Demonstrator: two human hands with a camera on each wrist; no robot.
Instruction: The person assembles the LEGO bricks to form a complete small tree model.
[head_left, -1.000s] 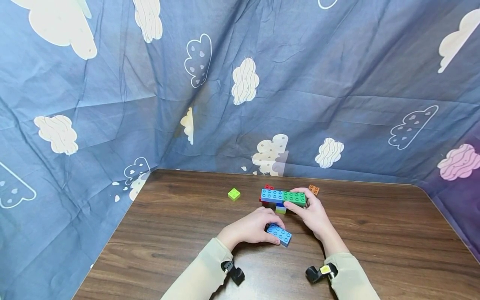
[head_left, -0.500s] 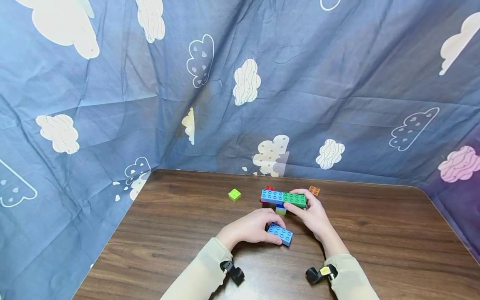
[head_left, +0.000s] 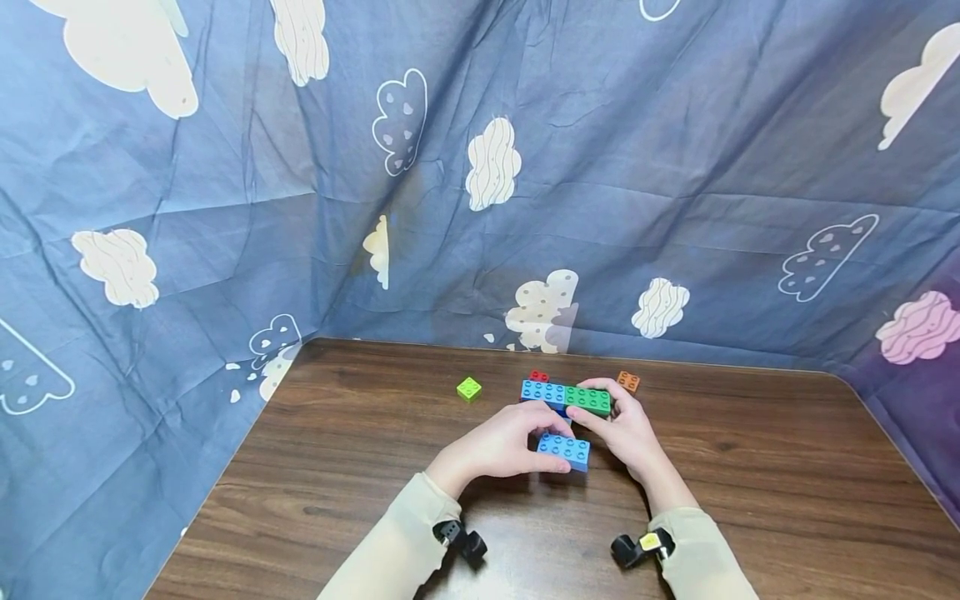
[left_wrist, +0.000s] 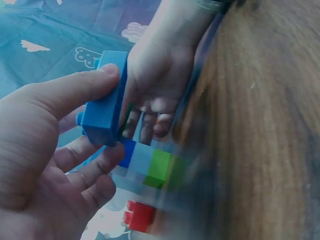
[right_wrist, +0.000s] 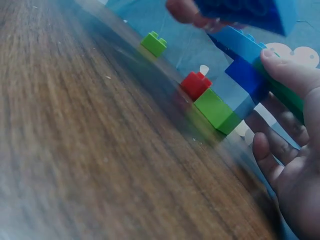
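My left hand [head_left: 498, 446] pinches a light blue eight-stud building brick [head_left: 564, 452] between thumb and fingers, raised in front of a small stacked build. My right hand [head_left: 628, 427] grips the green brick [head_left: 588, 400] at the right end of the build's top. Beside it on the same level lies another blue brick [head_left: 538, 391]. Below them, in the right wrist view, a dark blue brick [right_wrist: 248, 79], a pale blue brick [right_wrist: 235, 100] and a lime brick [right_wrist: 216, 111] form a column. In the head view the left hand partly hides this column.
Behind the build stands a red brick [head_left: 539, 376]. A small lime brick [head_left: 468, 388] lies to the left, an orange brick [head_left: 628, 381] beyond the right hand. A blue cloud-patterned cloth [head_left: 450, 275] hangs behind the brown wooden table [head_left: 360, 467].
My left hand has moved up and slightly forward with the blue brick, which has turned to lie more level with the build's top bricks. The right hand stays almost still.
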